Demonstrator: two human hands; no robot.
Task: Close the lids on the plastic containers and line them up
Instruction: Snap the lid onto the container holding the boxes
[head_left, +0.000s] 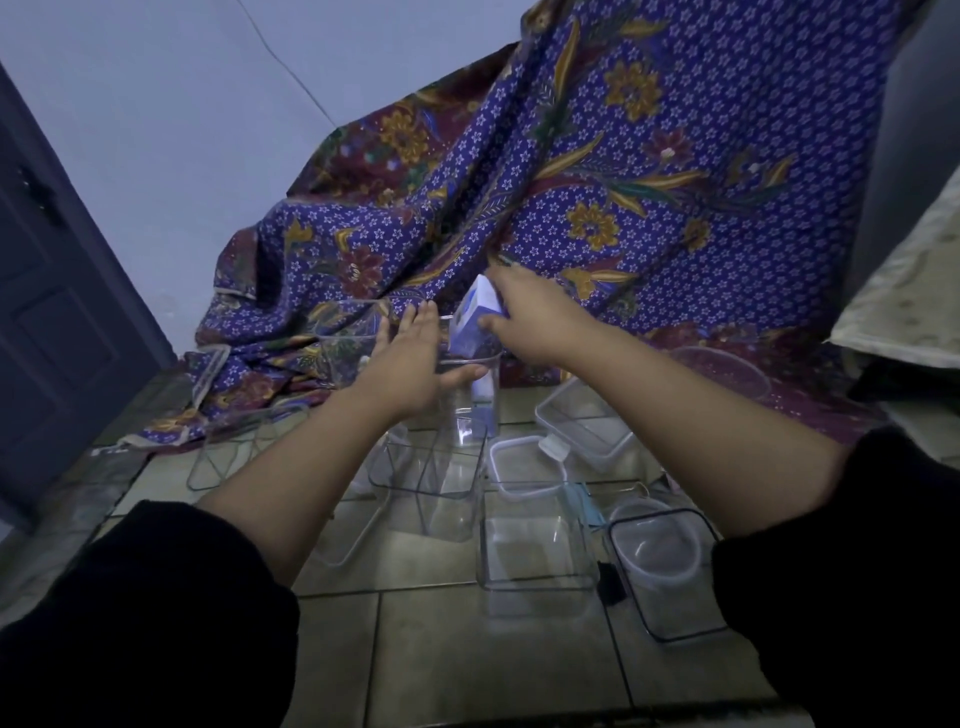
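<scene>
Several clear plastic containers stand on the tiled floor. My left hand (415, 358) has straight fingers and rests against the side of a tall clear container (475, 410) at the back middle. My right hand (524, 317) grips a white and blue lid (475, 322), tilted over that container's mouth. Nearer me stand an open square container (535, 551) and another clear tall one (441, 478). A round container (657, 551) sits in a black-rimmed lid at the right. A white-rimmed lid (524, 462) lies in the middle.
A purple patterned cloth (597, 182) hangs behind the containers and spills onto the floor. A shallow clear container (587, 421) lies at the right, another clear box (348, 343) at the back left. A dark door (57, 291) stands at the left.
</scene>
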